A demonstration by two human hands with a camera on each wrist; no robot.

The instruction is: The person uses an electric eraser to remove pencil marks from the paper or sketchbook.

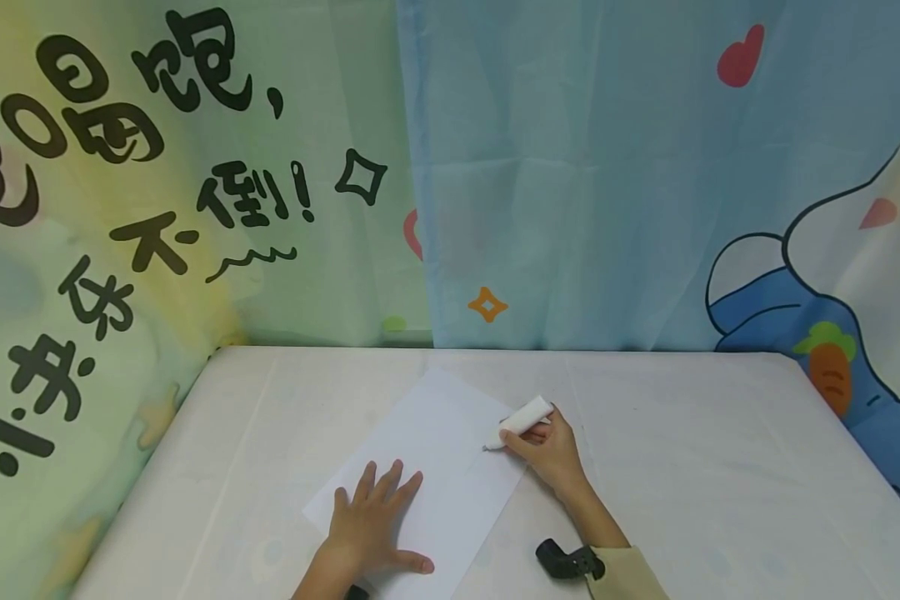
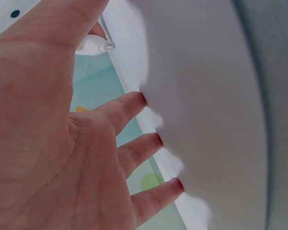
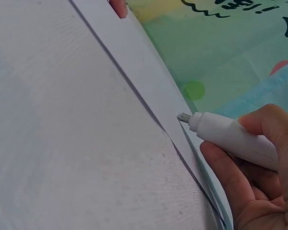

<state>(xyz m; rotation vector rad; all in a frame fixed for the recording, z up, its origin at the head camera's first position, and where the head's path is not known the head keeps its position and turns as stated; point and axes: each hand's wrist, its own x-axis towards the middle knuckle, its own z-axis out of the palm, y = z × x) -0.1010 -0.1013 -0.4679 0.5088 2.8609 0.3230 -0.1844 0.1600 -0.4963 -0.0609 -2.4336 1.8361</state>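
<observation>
A sheet of white paper [image 1: 450, 467] lies turned at an angle on the white-covered table. My left hand [image 1: 371, 521] rests on its near left part with fingers and thumb spread; in the left wrist view the fingertips [image 2: 175, 184] touch the sheet. Near the paper's right corner, my right hand [image 1: 555, 454] grips a white correction pen [image 1: 525, 419] between thumb and fingers. The pen is tilted, its metal tip pointing down and left at the paper. In the right wrist view the correction pen [image 3: 235, 139] has its tip at or just above the paper [image 3: 134, 62]; contact is unclear.
The white table cover [image 1: 682, 467] spreads around the paper to both sides. A printed curtain [image 1: 570, 167] hangs behind the far table edge and along the left. A black wrist device [image 1: 570, 560] sits at the right sleeve [image 1: 626, 573].
</observation>
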